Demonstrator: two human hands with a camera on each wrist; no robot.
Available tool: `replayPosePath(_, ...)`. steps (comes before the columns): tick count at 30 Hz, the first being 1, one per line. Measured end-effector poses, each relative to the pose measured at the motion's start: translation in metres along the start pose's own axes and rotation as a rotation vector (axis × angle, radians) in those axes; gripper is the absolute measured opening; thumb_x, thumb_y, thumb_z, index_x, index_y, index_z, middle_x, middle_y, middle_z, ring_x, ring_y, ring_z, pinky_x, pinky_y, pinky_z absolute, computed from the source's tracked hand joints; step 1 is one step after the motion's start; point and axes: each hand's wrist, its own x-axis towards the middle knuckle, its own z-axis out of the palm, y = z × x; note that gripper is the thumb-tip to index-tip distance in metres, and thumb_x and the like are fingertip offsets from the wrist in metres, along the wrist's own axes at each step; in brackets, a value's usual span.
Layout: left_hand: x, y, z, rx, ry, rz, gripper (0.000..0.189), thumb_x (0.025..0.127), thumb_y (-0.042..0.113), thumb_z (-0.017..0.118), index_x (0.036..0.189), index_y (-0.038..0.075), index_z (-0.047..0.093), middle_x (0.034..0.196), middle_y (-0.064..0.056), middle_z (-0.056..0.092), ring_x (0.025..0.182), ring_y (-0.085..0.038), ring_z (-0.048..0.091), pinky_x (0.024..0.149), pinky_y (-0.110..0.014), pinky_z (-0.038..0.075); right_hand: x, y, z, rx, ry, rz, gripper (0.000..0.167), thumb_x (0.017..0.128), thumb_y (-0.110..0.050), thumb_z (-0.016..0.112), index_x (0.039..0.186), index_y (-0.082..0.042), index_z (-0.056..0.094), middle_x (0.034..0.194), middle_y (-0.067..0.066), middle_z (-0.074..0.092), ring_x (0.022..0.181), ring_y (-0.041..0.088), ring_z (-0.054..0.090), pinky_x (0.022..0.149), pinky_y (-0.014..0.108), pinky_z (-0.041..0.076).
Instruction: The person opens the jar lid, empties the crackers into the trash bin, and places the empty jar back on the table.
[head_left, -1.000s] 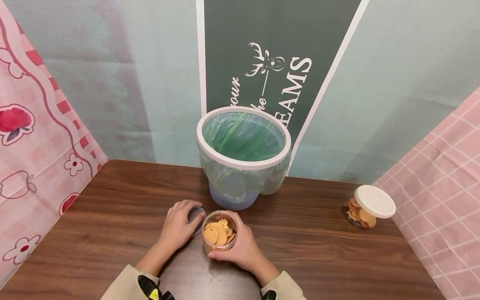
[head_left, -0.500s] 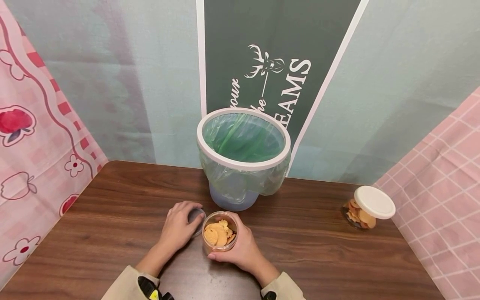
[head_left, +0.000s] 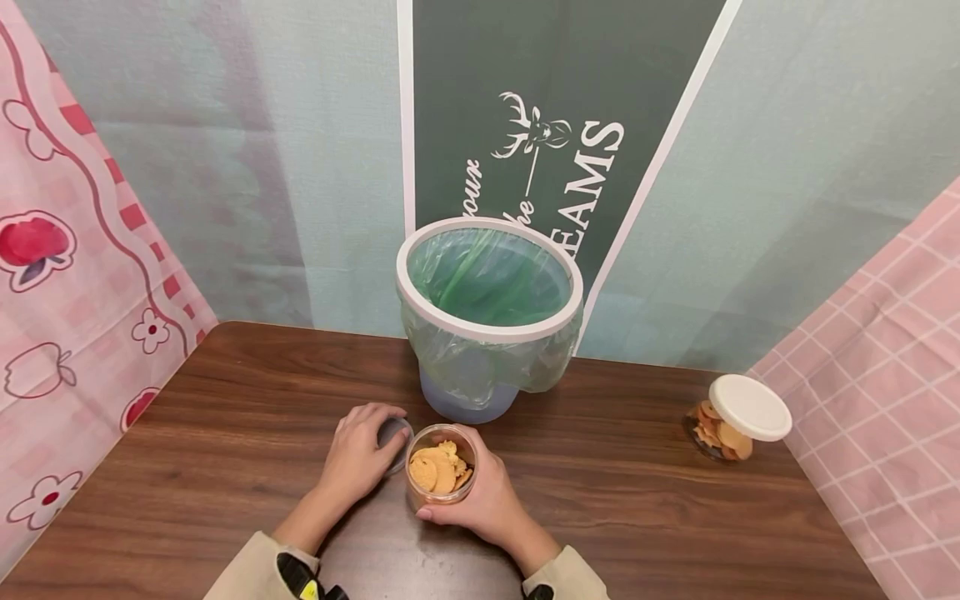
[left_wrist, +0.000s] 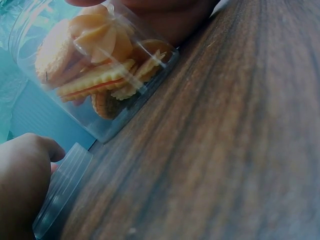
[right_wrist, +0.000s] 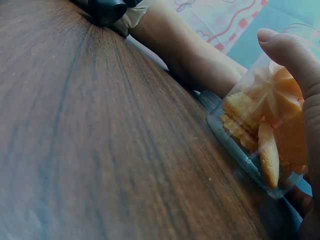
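Observation:
In the head view, my right hand (head_left: 489, 493) grips a clear jar (left_wrist: 82, 117) of cookies (head_left: 433, 468) from its right side. The jar is uncovered and stands upright on the table, its thumb side toward me. My left hand (head_left: 357, 450), just left of the jar, holds a clear round lid (left_wrist: 64, 192) at the table surface, fingers over its far edge and thumb on the near side. The left wrist view shows the lid close to the jar's base. Shaped and sandwich cookies show through the jar wall in both wrist views.
Behind the hands stands a bin (head_left: 491, 333) with a white rim and a green plastic liner. A second cookie jar (head_left: 716, 437) with a white lid (head_left: 752, 407) is at the right end of the wooden table (head_left: 637, 517). Fabric hangs on three sides.

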Motion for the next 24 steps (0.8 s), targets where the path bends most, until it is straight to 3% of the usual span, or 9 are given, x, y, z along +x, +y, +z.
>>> replayPosePath(7,0.0,0.0003,0.0,0.001,-0.007,-0.008,0.024,0.089,0.026,0.075,0.111,0.016,0.073,0.115,-0.005,0.071,0.118,-0.029,0.06,0.101,-0.052,0.043,-0.0004,0.0009,-0.0002,0.017,-0.004,0.04,0.096,0.06,-0.03,0.099,0.14,-0.034,0.047,0.132,-0.003,0.065,0.123,0.008,0.06,0.106,0.025,0.046)
replayPosePath(14,-0.0002,-0.0001,-0.0003,-0.001,-0.008,-0.012,0.025,0.089,0.026,0.075,0.112,0.016,0.073,0.116,-0.005,0.071,0.118,-0.028,0.06,0.101,-0.052,0.043,0.0003,-0.0001,0.0003,0.013,-0.005,0.019,0.095,0.061,-0.031,0.098,0.141,-0.033,0.046,0.132,-0.002,0.065,0.121,0.009,0.061,0.106,0.026,0.046)
replayPosePath(24,0.0011,-0.001,0.0001,-0.045,-0.003,-0.044,0.027,0.09,0.027,0.074,0.114,0.016,0.072,0.116,-0.004,0.071,0.117,-0.028,0.061,0.1,-0.051,0.043,-0.001,0.0018,-0.0001,0.005,-0.001,0.009,0.095,0.062,-0.033,0.098,0.141,-0.033,0.046,0.132,-0.009,0.064,0.121,0.009,0.061,0.105,0.026,0.046)
